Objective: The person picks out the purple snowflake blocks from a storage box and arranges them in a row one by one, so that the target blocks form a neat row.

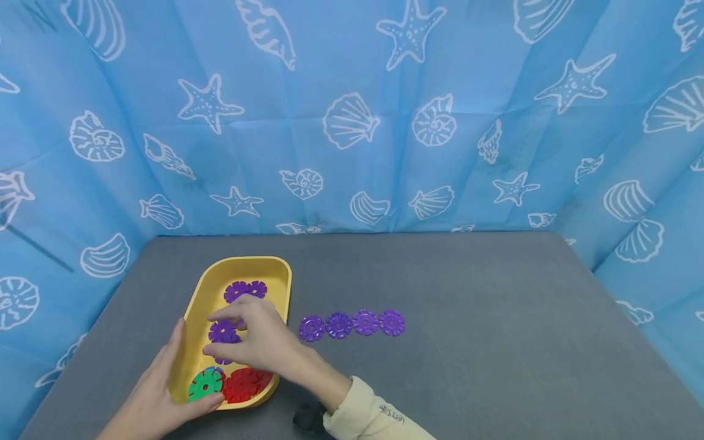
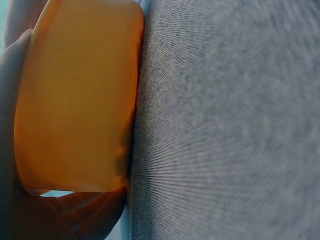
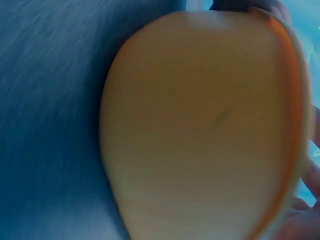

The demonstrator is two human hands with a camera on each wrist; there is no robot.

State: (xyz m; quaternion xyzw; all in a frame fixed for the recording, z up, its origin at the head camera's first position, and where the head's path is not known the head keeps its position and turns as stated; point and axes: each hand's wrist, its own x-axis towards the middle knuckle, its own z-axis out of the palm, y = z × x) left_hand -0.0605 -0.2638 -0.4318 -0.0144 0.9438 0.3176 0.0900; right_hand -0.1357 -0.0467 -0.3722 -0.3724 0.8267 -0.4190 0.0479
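My left hand grips the yellow tray at its near left corner, thumb over the near rim and fingers along the left side. In the left wrist view its fingers wrap the tray wall. Over the tray reaches my right hand, thumb and forefinger spread apart above purple notched discs; it partly covers them, and no disc is seen pinched. A green disc and red discs lie at the tray's near end. The right wrist view mostly shows the tray's outer wall.
Several purple discs form a row on the grey table right of the tray. A small black object is by the right sleeve. Behind the table hangs a blue shell-print curtain.
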